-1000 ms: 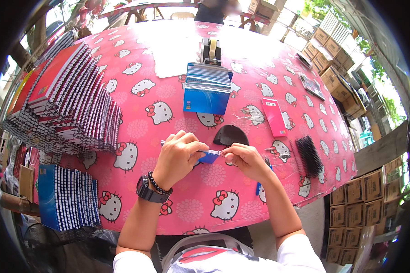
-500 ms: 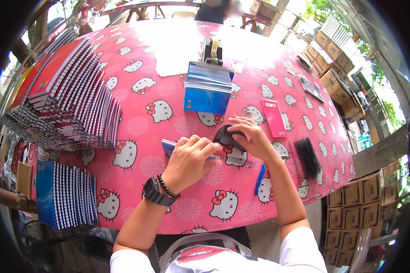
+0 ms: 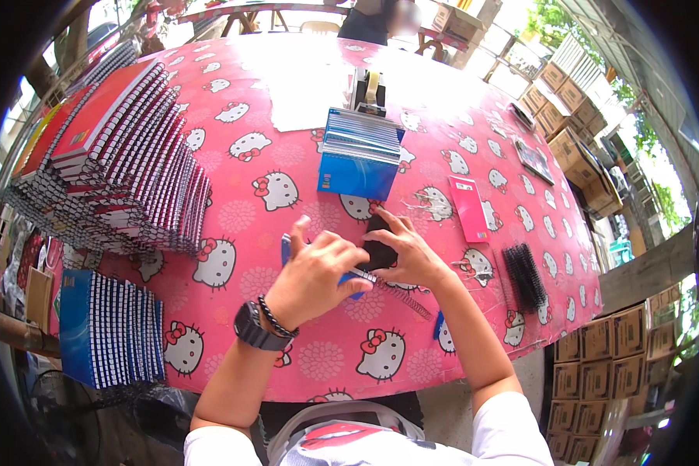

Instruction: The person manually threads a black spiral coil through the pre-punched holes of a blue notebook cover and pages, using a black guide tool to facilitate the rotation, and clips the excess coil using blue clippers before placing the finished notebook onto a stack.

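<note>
Your left hand (image 3: 316, 272) sits at mid-table w/ fingers curled down onto a small blue notebook (image 3: 342, 278); it's pressing/gripping the cover, thumb side up. The notebook lies flat on the pink cartoon-cat tablecloth (image 3: 233, 326), mostly hidden under that hand, so only blue bits show at its left edge & below the knuckles. Your right hand (image 3: 412, 256) is just beside the left, touching it, fingers closed around a black flat piece (image 3: 379, 250) that sits over the notebook's top. A black wire spiral (image 3: 400, 293) runs out from under both hands toward the lower right, lying on the cloth. Can't tell if the spiral is already threaded thru the notebook.

Around you: a stack of blue notebooks (image 3: 361, 155) straight ahead, near the hands but apart. Behind it a tape dispenser (image 3: 369, 92) & a white sheet (image 3: 311, 93). To your left, a big fanned pile of spiral-bound notebooks (image 3: 124, 171); lower left, another row of blue bound ones (image 3: 109, 326) at the table edge. To your right, a pink booklet (image 3: 470, 206) & a bundle of black spirals (image 3: 526, 276), well apart from the hands. Cardboard boxes (image 3: 598, 349) stand past the table's right edge. Black watch (image 3: 252, 328) & bead bracelet on your left wrist.
</note>
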The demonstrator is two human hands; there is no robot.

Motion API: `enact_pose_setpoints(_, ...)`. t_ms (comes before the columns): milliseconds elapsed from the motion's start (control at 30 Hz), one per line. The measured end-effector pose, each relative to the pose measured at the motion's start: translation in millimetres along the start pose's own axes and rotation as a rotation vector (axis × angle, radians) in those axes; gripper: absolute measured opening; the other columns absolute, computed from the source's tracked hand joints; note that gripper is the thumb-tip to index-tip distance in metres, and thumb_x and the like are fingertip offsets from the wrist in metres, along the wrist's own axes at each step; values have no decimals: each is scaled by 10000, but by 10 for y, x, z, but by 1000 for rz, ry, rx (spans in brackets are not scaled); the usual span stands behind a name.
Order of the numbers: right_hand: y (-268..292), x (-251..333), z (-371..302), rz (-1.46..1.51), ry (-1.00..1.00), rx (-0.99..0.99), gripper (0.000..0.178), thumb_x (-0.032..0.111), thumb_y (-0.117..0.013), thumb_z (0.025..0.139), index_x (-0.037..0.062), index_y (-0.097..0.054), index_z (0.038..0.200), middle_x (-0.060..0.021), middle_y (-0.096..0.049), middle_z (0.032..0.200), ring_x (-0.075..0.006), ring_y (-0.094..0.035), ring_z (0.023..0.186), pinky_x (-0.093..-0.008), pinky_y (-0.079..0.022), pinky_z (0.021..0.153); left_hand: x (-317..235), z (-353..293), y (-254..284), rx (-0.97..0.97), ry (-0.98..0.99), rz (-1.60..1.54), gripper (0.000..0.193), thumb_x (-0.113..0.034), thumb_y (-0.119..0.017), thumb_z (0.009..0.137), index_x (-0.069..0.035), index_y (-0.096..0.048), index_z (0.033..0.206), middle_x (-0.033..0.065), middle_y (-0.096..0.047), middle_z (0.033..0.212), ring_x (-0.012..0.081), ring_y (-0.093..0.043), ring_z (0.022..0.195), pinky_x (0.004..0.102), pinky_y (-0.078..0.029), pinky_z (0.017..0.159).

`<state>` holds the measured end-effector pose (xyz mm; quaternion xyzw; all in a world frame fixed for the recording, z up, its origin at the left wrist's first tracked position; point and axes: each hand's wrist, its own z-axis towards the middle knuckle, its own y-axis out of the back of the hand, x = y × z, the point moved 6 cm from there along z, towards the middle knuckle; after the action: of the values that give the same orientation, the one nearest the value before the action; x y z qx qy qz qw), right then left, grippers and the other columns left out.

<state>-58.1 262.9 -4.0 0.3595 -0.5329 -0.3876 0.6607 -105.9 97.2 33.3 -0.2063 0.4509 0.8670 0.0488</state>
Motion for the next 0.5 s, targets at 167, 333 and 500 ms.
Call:
enact_pose_setpoints(167, 193, -18, -135, 781, -187, -7, 473, 408, -793, 644, 127, -706, 1014, -186, -565, 1217, -320, -493, 1160, -410, -413, 967, 267, -42, 100, 18, 83, -12, 205, -230, -806, 635, -167, -674, 779, -43, -620, 786, 153, -575, 886, 508, -222, 1028)
enact_pose_setpoints(333, 222, 197, -125, 553, -177, -24, 401, 382, -711, 744, 52, -710, 972, -147, -598, 1176, -259, -512, 1130, -400, -394, 954, 209, -16, 72, -1, 61, -74, 145, -234, -779, 669, -158, -672, 730, -40, -606, 748, 150, -569, 879, 520, -225, 1020)
enact_pose_setpoints(500, 196, 275, -137, 959, -83, 88, 371, 348, -713, 739, 60, -715, 974, -148, -606, 1149, -256, -525, 1089, -389, -418, 918, 211, -18, 67, -35, 49, -60, 142, -238, -776, 669, -158, -674, 727, -38, -607, 745, 152, -573, 875, 527, -224, 1015)
